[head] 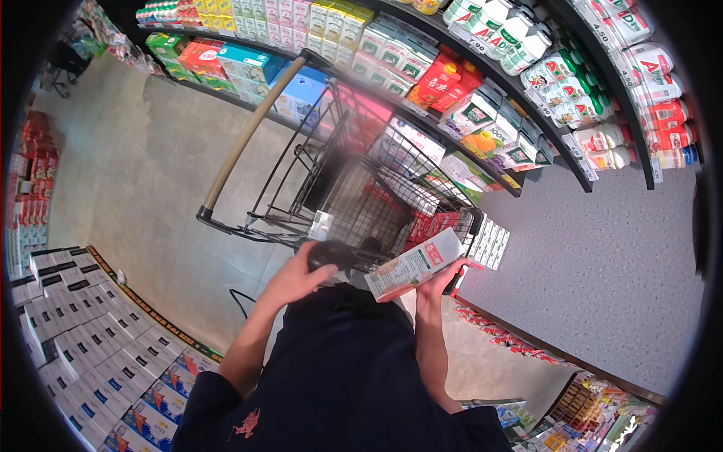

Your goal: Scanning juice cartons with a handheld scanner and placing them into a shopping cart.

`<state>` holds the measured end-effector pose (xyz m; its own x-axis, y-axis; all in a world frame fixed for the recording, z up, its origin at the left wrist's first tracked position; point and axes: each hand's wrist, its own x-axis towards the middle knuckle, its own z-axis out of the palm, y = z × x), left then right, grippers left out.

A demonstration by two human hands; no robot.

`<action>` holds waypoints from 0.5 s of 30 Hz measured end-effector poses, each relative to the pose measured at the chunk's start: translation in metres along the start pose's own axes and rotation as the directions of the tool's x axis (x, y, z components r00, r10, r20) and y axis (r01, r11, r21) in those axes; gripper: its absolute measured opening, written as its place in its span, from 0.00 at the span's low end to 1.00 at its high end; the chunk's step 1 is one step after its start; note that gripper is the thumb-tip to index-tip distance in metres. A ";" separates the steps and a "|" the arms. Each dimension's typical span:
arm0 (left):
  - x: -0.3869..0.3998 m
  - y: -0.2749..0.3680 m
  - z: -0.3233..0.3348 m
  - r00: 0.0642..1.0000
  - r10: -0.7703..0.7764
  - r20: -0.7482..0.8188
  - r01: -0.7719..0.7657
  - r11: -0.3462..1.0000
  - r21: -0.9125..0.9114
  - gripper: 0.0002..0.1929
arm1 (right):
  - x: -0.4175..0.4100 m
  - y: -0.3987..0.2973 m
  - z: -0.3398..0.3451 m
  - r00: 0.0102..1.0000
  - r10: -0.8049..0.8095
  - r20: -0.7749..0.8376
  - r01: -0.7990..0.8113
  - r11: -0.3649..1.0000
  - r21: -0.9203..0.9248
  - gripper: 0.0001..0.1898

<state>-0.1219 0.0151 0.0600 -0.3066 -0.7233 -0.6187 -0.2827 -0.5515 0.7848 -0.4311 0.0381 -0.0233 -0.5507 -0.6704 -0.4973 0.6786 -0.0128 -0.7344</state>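
Observation:
My right hand [439, 281] grips a white and red drink carton [415, 265], tilted, with its printed side facing up. My left hand [296, 277] is closed around a dark, rounded object [329, 255] too blurred to name. Both hands are in front of my body, at the near side of a black wire shopping cart [446, 178]. Its tan handle [248, 135] points off to the left. A small white item [321, 225], either a box or a tag, shows at the cart's near side, close to my left hand.
Shelves [587, 175] of bottles and cartons curve along the far side and right. Boxed drinks [305, 93] line the bottom shelf behind the cart. Stacked white cases [85, 333] stand at lower left. Grey tiled floor [152, 158] lies left of the cart.

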 end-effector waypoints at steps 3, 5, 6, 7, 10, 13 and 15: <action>0.016 -0.021 -0.010 0.916 0.338 -0.217 -0.232 0.886 0.402 0.39 | 0.005 0.003 -0.008 1.000 0.012 0.006 -0.012 1.000 -0.025 0.41; 0.025 -0.020 -0.016 0.956 0.178 -0.234 -0.090 0.935 0.343 0.42 | 0.011 0.004 -0.018 0.985 0.050 0.164 -0.064 0.994 0.083 0.40; 0.031 -0.023 -0.018 0.960 0.183 -0.212 -0.094 0.923 0.373 0.42 | 0.015 0.001 -0.021 0.985 0.054 0.165 -0.067 0.995 0.077 0.40; 0.034 -0.029 -0.021 0.963 0.185 -0.196 -0.093 0.911 0.402 0.42 | 0.016 0.000 -0.022 0.972 0.084 0.220 -0.107 0.990 0.092 0.40; 0.049 -0.065 -0.026 0.910 0.396 -0.119 -0.259 0.770 0.583 0.41 | 0.024 0.001 -0.018 0.953 0.066 0.295 -0.086 0.995 0.054 0.38; 0.057 -0.083 -0.027 0.935 0.354 -0.003 -0.293 0.779 0.554 0.41 | 0.036 0.005 -0.013 0.946 -0.039 0.322 0.025 0.999 0.046 0.30; 0.058 -0.092 -0.027 0.918 0.396 0.023 -0.325 0.716 0.617 0.41 | 0.042 0.013 -0.003 0.947 -0.175 0.269 0.245 0.936 -0.252 0.24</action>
<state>-0.0886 0.0130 -0.0470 -0.4144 -0.8729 -0.2576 -0.6640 0.0964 0.7415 -0.4468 0.0121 -0.0555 -0.5100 -0.8321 -0.2180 0.3782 0.0107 -0.9257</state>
